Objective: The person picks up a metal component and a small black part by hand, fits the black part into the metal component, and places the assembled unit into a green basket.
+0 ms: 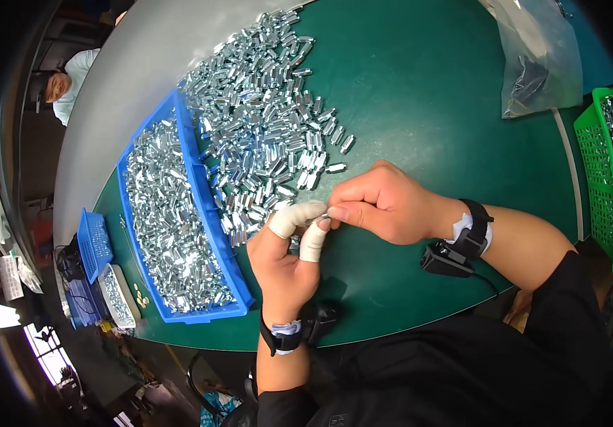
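My left hand [278, 267] and my right hand [395, 206] meet fingertip to fingertip over the green table. Pale covers wrap the thumb and a finger of my left hand, which are closed in a pinch. My right thumb and forefinger are pinched at the same spot. A sliver of a small metal piece [326, 215] shows between the fingertips; the rest of it is hidden. Just beyond my hands spreads a heap of shiny hexagonal metal pieces [263, 121]. To the left, a long blue bin [203, 196] is filled with similar pieces.
The green tabletop [406, 92] has a grey surface [107, 85] along its left. A clear plastic bag [541, 57] lies at the far right, above a green basket [598, 164] of metal pieces. A smaller blue basket [94, 245] and white tray [118, 295] sit left. Another person [71, 82] is at upper left.
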The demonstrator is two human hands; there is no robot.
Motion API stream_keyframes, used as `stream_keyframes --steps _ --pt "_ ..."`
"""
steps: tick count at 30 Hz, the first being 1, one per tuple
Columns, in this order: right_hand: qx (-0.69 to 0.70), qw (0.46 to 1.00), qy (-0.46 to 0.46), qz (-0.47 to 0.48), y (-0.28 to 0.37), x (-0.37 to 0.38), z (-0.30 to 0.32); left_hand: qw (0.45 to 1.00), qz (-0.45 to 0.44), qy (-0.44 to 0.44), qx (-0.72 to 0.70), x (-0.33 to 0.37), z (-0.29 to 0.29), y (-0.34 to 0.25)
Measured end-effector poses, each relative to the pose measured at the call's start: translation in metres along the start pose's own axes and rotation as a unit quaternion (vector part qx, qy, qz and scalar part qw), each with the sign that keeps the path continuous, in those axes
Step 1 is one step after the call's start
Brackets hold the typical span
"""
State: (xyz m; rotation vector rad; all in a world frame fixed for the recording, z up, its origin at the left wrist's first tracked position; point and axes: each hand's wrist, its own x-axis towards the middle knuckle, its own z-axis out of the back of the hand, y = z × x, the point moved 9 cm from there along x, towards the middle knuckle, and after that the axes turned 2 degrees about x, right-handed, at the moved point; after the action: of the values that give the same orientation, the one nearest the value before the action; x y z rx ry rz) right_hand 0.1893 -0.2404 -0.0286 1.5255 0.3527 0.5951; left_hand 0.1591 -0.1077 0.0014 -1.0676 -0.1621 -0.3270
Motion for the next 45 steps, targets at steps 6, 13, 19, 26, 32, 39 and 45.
stream_keyframes --steps 6,13,19,26,32,39,45 --pt "-0.031 0.999 0.02 -0.014 0.003 -0.001 0.002 0.994 0.008 -0.102 -0.04 -0.009 0.051 0.009" --pt "-0.004 0.999 0.012 -0.037 -0.001 -0.001 0.002 0.953 0.118 -0.273 -0.058 -0.011 0.084 0.008" --pt "-0.002 1.0 -0.003 -0.021 -0.002 0.0 0.003 0.97 0.063 0.036 0.232 0.003 0.016 0.003" --pt "-0.012 0.999 0.009 -0.038 -0.003 0.0 0.003 0.958 0.026 0.098 0.267 0.001 -0.001 0.002" --pt "0.001 1.0 -0.019 -0.009 -0.005 -0.001 0.002 0.966 0.025 0.039 0.253 0.005 0.014 -0.002" --pt "-0.008 1.0 -0.009 -0.023 -0.008 -0.002 0.002 0.987 0.122 -0.059 -0.085 -0.006 0.029 0.015" --pt "-0.018 1.0 0.003 -0.009 0.002 -0.001 0.002 0.935 0.24 -0.059 -0.254 -0.014 0.002 0.026"
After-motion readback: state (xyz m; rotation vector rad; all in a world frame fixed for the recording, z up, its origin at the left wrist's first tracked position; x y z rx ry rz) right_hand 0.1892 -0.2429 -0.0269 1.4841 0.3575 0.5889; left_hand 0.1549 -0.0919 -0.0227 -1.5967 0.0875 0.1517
